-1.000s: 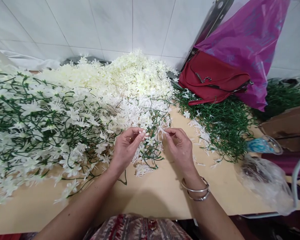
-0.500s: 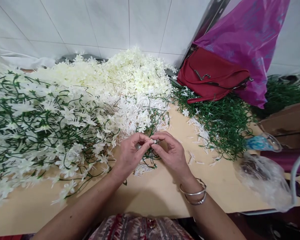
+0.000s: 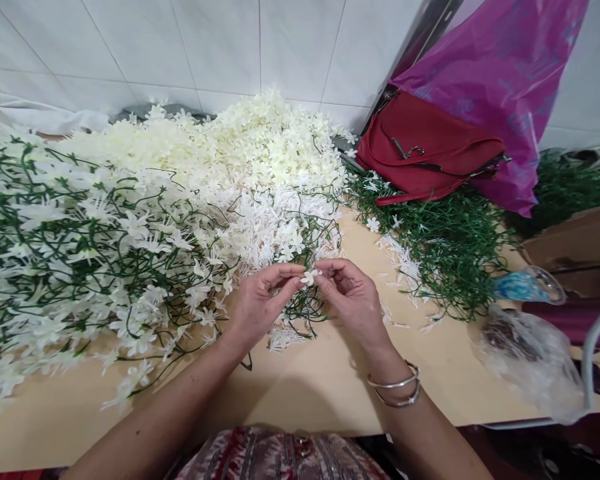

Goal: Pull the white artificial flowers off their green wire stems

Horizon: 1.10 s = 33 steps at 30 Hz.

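Between my two hands, just above the table, is a small white artificial flower [image 3: 311,277]. My left hand [image 3: 266,298] pinches its left side between thumb and forefinger. On the other side, my right hand [image 3: 351,298] pinches the flower's right edge. Thin green stems [image 3: 305,307] hang or lie just below the fingertips; whether they join this flower I cannot tell. Behind my hands lies a heap of loose white stamen pieces [image 3: 260,227]. A big pile of white flowers on green stems [image 3: 110,253] spreads to the left, with loose cream-white blossoms [image 3: 260,140] heaped behind.
At the right, green stems [image 3: 450,247] lie bunched beneath a red handbag [image 3: 430,147] and a purple plastic bag [image 3: 525,87]. A clear plastic bag [image 3: 535,360], a blue patterned cup [image 3: 527,285] and a cardboard box [image 3: 575,247] are farther right. The tiled wall [image 3: 300,47] stands behind.
My hands have drawn slightly apart, the right one shifting a little to the right. The white flower, mostly covered by fingers before, now shows its petals between the fingertips.
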### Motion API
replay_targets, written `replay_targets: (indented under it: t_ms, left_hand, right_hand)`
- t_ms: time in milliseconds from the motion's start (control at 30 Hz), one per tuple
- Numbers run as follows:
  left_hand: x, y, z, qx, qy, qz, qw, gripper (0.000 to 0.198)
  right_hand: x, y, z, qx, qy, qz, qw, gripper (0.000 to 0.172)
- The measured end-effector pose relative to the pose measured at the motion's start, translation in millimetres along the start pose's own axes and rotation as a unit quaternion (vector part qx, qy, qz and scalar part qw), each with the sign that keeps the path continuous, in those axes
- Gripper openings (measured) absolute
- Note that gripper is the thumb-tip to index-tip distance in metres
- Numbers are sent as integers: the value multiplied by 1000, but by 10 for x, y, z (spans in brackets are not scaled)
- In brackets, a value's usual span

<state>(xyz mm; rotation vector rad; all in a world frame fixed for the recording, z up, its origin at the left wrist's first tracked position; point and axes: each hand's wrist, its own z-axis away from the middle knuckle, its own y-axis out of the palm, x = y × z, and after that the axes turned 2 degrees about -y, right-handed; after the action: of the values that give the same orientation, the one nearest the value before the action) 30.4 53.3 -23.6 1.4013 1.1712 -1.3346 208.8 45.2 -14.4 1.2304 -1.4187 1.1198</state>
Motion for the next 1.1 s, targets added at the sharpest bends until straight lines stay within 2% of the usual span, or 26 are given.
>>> replay_targets:
  t_ms: [133,300,533,667,767,867,1000,1100]
  left_hand:
    - [-57,-16,16,15,31,-80,996,24]
    - [-31,-31,14,-2,13,-95,995,18]
    - [5,-40,-9,11,-23,-9,1000,22]
    - [-13,-38,-21,27,-50,61,997,22]
    - [-47,-24,-38,40,-55,84,994,22]
    - [-87,-14,-64,7,-45,111,993,27]
    - [-117,-44,-96,-71,-42,127,988,34]
    - [-121,-75,-103,-110,-34,137,984,33]
  right_hand:
    - [-3,35,23,3,20,-12,1000,14]
    - [-3,35,47,28,-1,12,1000,12]
    - [28,34,63,58,-85,35,994,30]
    - [44,36,61,67,-133,63,987,17]
    - [37,30,43,56,-122,29,991,12]
    - [26,-3,10,20,-98,-17,995,6]
    - [38,-72,-24,-20,-85,-39,995,3]
    - [74,-86,-13,24,-92,-14,995,5]
